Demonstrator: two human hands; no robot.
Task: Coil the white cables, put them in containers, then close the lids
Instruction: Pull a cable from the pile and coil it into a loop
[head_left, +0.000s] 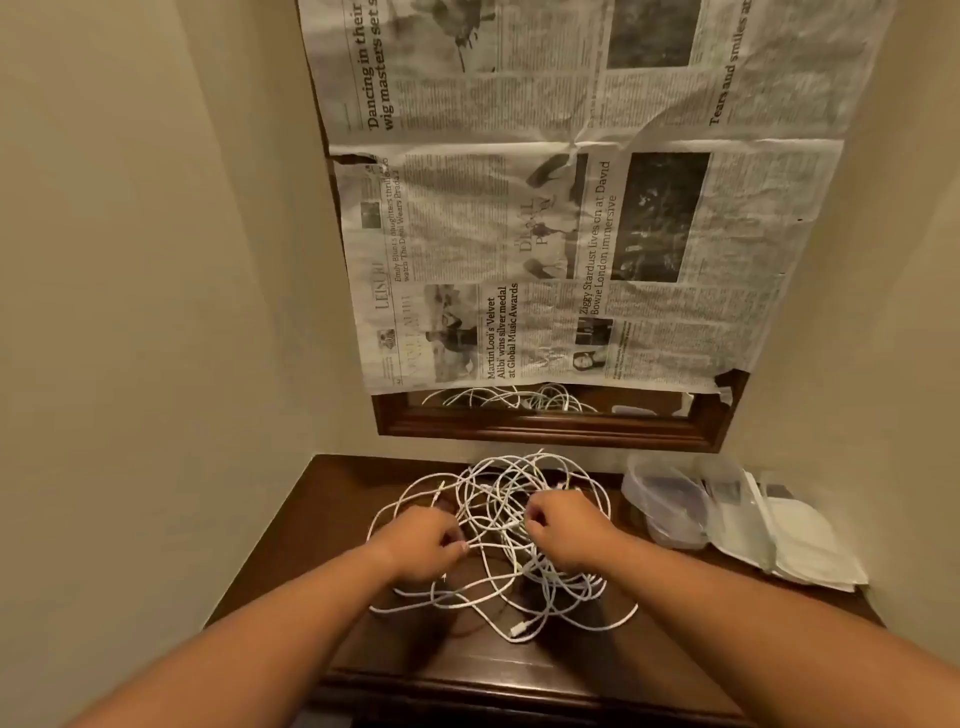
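— While both hands are down on the table (322, 519), where do the white cables (498, 499) lie?
— In one loose tangle at its middle, spreading around and under both hands; a plug end (519, 630) lies nearest the person.
— And the grip?
— The left hand (426, 545) pinches a strand between curled fingers and thumb; the right hand (566, 530) curls round several strands (knuckles up). Both forearms reach forward, palms down. Clear containers (670, 504) sit apart, at the right.

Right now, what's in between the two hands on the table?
Tangled loops of the white cables lie between the left hand and the right hand, over the dark wooden table. The head view shows it.
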